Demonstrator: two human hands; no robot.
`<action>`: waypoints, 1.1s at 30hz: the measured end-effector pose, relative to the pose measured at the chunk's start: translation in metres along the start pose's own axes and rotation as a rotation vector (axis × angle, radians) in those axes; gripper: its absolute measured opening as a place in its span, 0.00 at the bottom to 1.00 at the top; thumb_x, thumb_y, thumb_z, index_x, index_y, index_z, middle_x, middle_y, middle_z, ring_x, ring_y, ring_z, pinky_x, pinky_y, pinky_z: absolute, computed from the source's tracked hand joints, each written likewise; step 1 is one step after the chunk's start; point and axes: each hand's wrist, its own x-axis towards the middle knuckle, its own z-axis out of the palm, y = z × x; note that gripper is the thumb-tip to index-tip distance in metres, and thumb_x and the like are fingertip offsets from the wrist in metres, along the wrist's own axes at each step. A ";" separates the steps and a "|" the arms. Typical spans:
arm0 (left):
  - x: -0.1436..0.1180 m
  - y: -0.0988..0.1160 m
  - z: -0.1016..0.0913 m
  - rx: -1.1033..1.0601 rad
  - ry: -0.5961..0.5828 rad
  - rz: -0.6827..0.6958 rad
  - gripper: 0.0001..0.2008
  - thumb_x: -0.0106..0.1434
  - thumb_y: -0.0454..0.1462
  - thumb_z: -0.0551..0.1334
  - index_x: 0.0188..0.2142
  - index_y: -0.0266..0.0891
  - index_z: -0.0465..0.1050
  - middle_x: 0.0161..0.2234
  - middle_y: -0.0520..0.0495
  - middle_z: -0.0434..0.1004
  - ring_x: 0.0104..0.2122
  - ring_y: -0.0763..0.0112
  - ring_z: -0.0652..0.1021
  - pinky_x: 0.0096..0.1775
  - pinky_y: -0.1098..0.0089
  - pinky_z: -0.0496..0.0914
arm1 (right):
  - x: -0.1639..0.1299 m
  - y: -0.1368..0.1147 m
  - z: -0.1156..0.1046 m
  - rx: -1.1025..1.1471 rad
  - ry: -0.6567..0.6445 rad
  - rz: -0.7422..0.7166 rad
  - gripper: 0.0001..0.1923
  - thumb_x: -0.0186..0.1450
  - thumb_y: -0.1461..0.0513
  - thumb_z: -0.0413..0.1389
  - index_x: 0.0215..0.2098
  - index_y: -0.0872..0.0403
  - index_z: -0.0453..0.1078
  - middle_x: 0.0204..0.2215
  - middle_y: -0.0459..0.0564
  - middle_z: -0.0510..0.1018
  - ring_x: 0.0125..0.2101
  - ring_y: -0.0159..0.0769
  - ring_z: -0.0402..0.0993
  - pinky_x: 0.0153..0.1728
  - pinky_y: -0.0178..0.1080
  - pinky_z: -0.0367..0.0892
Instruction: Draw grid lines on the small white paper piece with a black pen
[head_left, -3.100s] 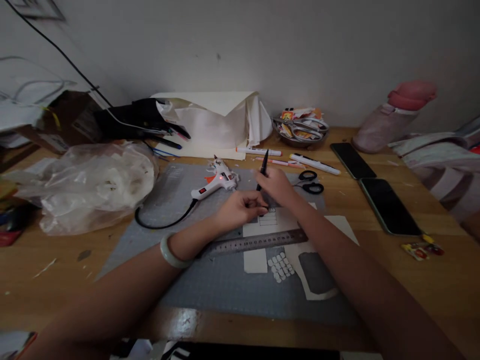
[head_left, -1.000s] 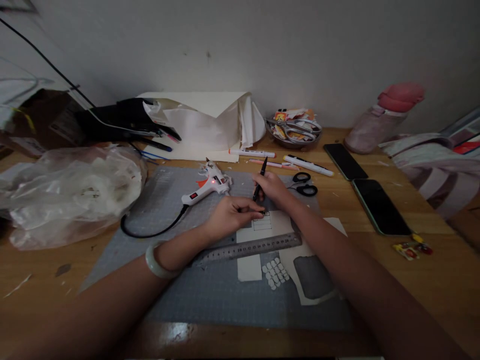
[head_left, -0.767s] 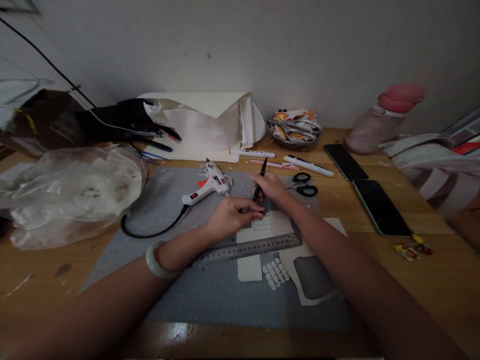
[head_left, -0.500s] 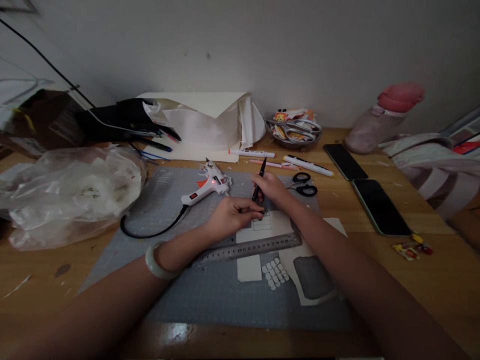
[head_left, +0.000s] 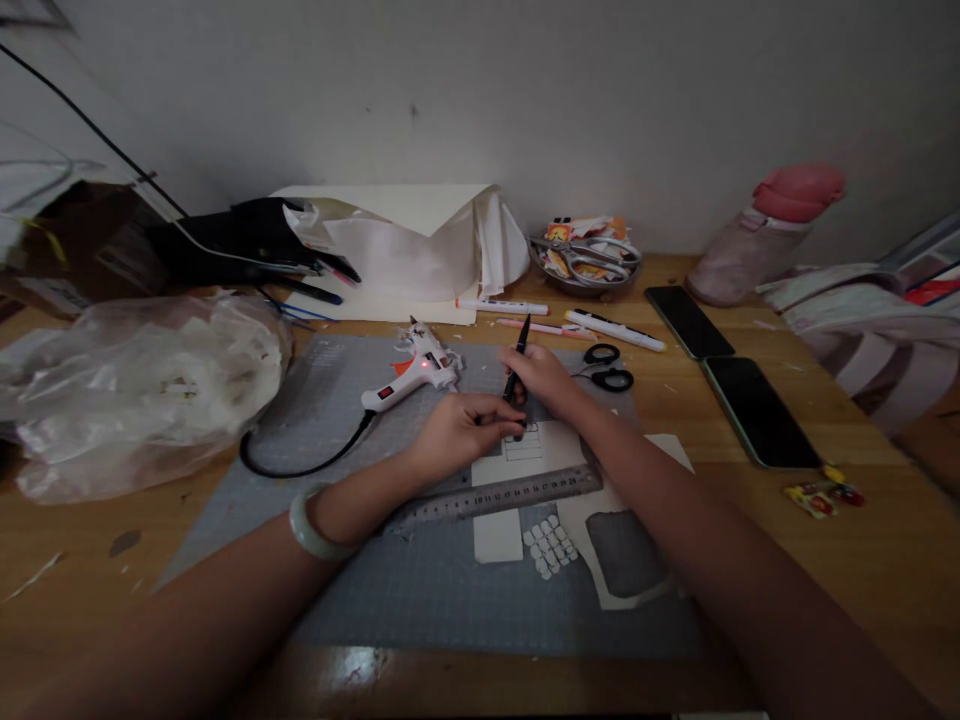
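My right hand grips a black pen that slants upward, its lower end hidden by my fingers. My left hand is closed in a pinch just below it, with something small and dark at the fingertips that I cannot make out. Under both hands lies a piece of white card with a ruled grid of black lines. A steel ruler crosses the lower part of this card. Nearer me are a cluster of small white rounded pieces and a card with a large cut-out.
A hot glue gun with a red light rests on the grey cutting mat. Black-handled scissors, markers and a bowl of scraps lie beyond. Phones and a pink-lidded bottle stand right, a plastic bag left.
Both hands stay almost in place. The pen's top has tilted very slightly to the left; the whole view has shifted a little.
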 end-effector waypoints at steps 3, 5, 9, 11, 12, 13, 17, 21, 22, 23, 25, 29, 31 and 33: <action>0.000 0.001 0.000 -0.003 0.000 0.006 0.07 0.57 0.36 0.65 0.34 0.38 0.81 0.22 0.53 0.76 0.23 0.76 0.68 0.26 0.76 0.61 | 0.000 0.000 0.000 0.001 -0.006 -0.004 0.18 0.67 0.64 0.50 0.19 0.54 0.60 0.09 0.40 0.64 0.10 0.26 0.60 0.14 0.28 0.55; 0.000 0.000 0.000 -0.002 0.003 0.011 0.07 0.57 0.36 0.65 0.34 0.38 0.81 0.23 0.53 0.76 0.23 0.76 0.68 0.26 0.76 0.60 | 0.001 0.001 0.000 0.005 -0.007 -0.009 0.18 0.67 0.64 0.50 0.19 0.54 0.60 0.09 0.39 0.64 0.10 0.24 0.60 0.13 0.27 0.54; 0.000 -0.001 0.000 -0.003 0.006 0.019 0.07 0.57 0.37 0.65 0.33 0.39 0.81 0.25 0.52 0.79 0.25 0.74 0.71 0.28 0.75 0.63 | 0.002 0.002 0.000 0.004 -0.010 -0.010 0.17 0.67 0.64 0.50 0.19 0.54 0.60 0.08 0.39 0.64 0.10 0.25 0.60 0.13 0.27 0.54; 0.001 -0.001 0.000 0.001 0.000 0.018 0.07 0.57 0.37 0.64 0.34 0.39 0.81 0.26 0.52 0.79 0.26 0.73 0.73 0.30 0.75 0.65 | 0.002 0.003 0.000 -0.001 -0.011 -0.009 0.17 0.67 0.64 0.50 0.20 0.54 0.61 0.08 0.39 0.64 0.10 0.25 0.60 0.13 0.28 0.54; 0.001 -0.002 0.000 0.006 -0.007 0.016 0.07 0.57 0.37 0.64 0.34 0.39 0.81 0.26 0.52 0.79 0.26 0.73 0.73 0.30 0.75 0.65 | 0.002 0.003 0.000 -0.002 -0.009 -0.010 0.17 0.67 0.64 0.50 0.20 0.54 0.61 0.08 0.39 0.64 0.10 0.26 0.60 0.13 0.28 0.54; 0.001 -0.002 0.000 0.011 -0.012 0.013 0.07 0.58 0.37 0.64 0.34 0.39 0.81 0.26 0.52 0.79 0.26 0.72 0.74 0.30 0.75 0.66 | 0.002 0.003 0.000 -0.002 -0.008 -0.011 0.17 0.67 0.64 0.50 0.20 0.54 0.61 0.08 0.39 0.63 0.10 0.26 0.60 0.14 0.28 0.54; 0.001 -0.003 0.001 0.013 -0.017 0.016 0.07 0.58 0.37 0.64 0.34 0.39 0.81 0.28 0.50 0.81 0.27 0.73 0.74 0.31 0.74 0.66 | 0.002 0.004 0.000 -0.004 -0.004 -0.009 0.17 0.67 0.64 0.50 0.19 0.54 0.61 0.08 0.39 0.63 0.10 0.26 0.60 0.14 0.29 0.55; 0.001 -0.002 0.001 0.005 -0.010 0.009 0.06 0.58 0.36 0.64 0.33 0.40 0.81 0.27 0.52 0.80 0.26 0.73 0.73 0.29 0.75 0.65 | 0.003 0.005 0.001 0.001 -0.003 -0.016 0.17 0.66 0.64 0.50 0.20 0.54 0.61 0.09 0.39 0.64 0.11 0.26 0.60 0.15 0.29 0.56; 0.001 -0.002 0.001 0.001 -0.010 0.004 0.06 0.58 0.36 0.64 0.33 0.40 0.81 0.26 0.52 0.80 0.26 0.73 0.73 0.29 0.75 0.64 | 0.003 0.004 0.001 0.002 0.002 -0.018 0.16 0.66 0.64 0.50 0.20 0.54 0.61 0.10 0.39 0.65 0.11 0.26 0.61 0.15 0.29 0.55; 0.000 -0.001 0.001 -0.002 -0.010 0.001 0.06 0.57 0.36 0.64 0.32 0.40 0.81 0.26 0.52 0.79 0.26 0.73 0.73 0.29 0.75 0.64 | 0.003 0.004 0.001 -0.002 0.006 -0.020 0.16 0.66 0.63 0.51 0.20 0.54 0.61 0.10 0.39 0.65 0.11 0.26 0.61 0.15 0.29 0.55; 0.000 -0.001 0.001 -0.004 -0.009 0.003 0.06 0.57 0.36 0.64 0.32 0.39 0.81 0.26 0.52 0.79 0.26 0.73 0.73 0.29 0.75 0.64 | 0.003 0.003 0.001 -0.017 0.013 -0.016 0.16 0.66 0.63 0.51 0.20 0.54 0.61 0.10 0.40 0.65 0.11 0.26 0.61 0.15 0.29 0.55; 0.000 -0.001 0.001 0.007 -0.009 0.008 0.06 0.58 0.36 0.64 0.33 0.39 0.81 0.26 0.52 0.78 0.26 0.74 0.73 0.29 0.75 0.64 | 0.002 0.003 0.001 -0.041 0.005 -0.014 0.17 0.66 0.64 0.50 0.18 0.54 0.61 0.09 0.40 0.64 0.12 0.27 0.61 0.16 0.30 0.56; 0.000 -0.001 0.000 0.016 -0.009 0.004 0.06 0.58 0.36 0.64 0.33 0.39 0.81 0.25 0.52 0.78 0.26 0.73 0.73 0.28 0.75 0.64 | 0.003 0.005 0.001 -0.043 -0.010 -0.030 0.18 0.66 0.63 0.51 0.18 0.54 0.61 0.09 0.40 0.64 0.12 0.27 0.61 0.17 0.30 0.56; 0.000 -0.001 0.000 0.030 -0.002 0.010 0.06 0.58 0.36 0.64 0.33 0.39 0.81 0.24 0.52 0.77 0.26 0.73 0.73 0.28 0.75 0.64 | 0.003 0.006 0.000 -0.046 -0.027 -0.048 0.18 0.66 0.63 0.51 0.18 0.54 0.61 0.09 0.39 0.63 0.12 0.27 0.61 0.16 0.30 0.56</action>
